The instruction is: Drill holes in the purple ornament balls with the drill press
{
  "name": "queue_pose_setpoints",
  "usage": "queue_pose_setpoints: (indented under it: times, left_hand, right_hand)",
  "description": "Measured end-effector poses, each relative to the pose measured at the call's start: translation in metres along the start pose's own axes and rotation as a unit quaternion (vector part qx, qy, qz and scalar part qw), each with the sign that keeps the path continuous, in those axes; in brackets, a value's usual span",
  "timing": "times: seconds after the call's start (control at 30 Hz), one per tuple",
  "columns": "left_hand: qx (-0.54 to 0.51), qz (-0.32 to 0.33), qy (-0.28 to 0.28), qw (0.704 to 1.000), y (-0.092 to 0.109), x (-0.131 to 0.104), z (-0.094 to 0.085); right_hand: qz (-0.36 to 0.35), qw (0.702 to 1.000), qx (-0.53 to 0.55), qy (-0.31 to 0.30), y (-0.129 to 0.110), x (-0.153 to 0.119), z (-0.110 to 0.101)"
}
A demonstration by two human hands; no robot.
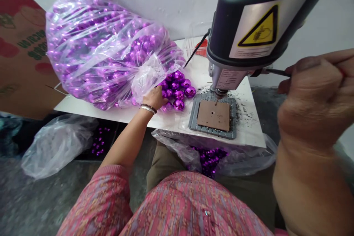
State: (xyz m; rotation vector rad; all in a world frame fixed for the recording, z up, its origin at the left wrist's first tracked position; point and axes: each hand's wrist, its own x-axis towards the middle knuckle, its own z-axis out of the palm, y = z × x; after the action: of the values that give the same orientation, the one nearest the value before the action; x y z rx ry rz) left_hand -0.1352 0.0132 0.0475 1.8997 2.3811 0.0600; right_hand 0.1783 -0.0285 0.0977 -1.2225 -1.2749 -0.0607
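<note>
Balls [179, 94], shiny, purple and faceted, lie heaped on the white tabletop [256, 129] at the gathered mouth of a bulging clear plastic bag [91, 48], where the left hand [154, 99] reaches among them with its fingers partly hidden, so whether it grips one cannot be told. The right hand [309, 92] is curled closed around the end of a thin dark lever [278, 72] on the black-and-grey drill press [229, 18], whose bit hangs over a brown square board [206, 116] with a small hole.
</note>
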Motion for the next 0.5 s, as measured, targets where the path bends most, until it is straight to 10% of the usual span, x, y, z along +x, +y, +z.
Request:
queue_pose_setpoints:
  times: [0.1, 0.23, 0.5]
  left_hand:
    - [-0.198, 0.118, 0.053, 0.972, -0.013, -0.014, 0.007]
    - [-0.531, 0.225, 0.019, 0.817, -0.007, -0.035, 0.027]
    - [-0.770, 0.001, -0.216, 0.601, 0.064, -0.063, 0.069]
  right_hand:
    - [-0.001, 1.000, 0.010, -0.001, 0.002, 0.001, 0.002]
    - [-0.002, 1.000, 0.015, 0.017, 0.001, 0.001, 0.003]
    - [-0.005, 1.000, 0.025, -0.013, -0.011, 0.034, 0.005]
